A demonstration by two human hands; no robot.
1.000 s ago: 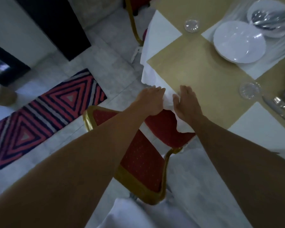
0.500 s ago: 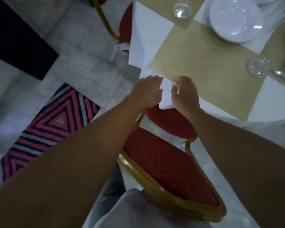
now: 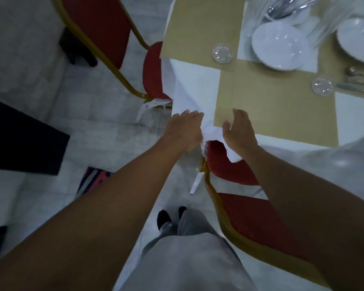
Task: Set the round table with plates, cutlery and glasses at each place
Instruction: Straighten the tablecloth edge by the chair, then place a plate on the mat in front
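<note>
The round table wears a white tablecloth [image 3: 194, 87] with tan placemats [image 3: 271, 110] on top. My left hand [image 3: 185, 131] and my right hand [image 3: 240, 133] are side by side at the table's near edge. Both pinch a hanging fold of the cloth, and the right fingertips touch the placemat's corner. A stack of white plates [image 3: 280, 47] stands at the table's middle, with another plate [image 3: 357, 38] further right. One glass [image 3: 222, 53] sits on the far placemat [image 3: 202, 28] and a second glass [image 3: 322, 86] beside cutlery [image 3: 357, 82]. More cutlery [image 3: 288, 7] lies on a small plate at the top.
A red chair with a gold frame [image 3: 250, 219] is tucked under the table directly below my hands. A second red chair [image 3: 105, 28] stands at the left of the table. A striped rug [image 3: 93, 179] and a dark panel [image 3: 19, 139] lie on the tiled floor.
My view has tilted down and right, showing more of the table and my legs. Both hands stay on the cloth's hanging fold, now slightly further apart.
</note>
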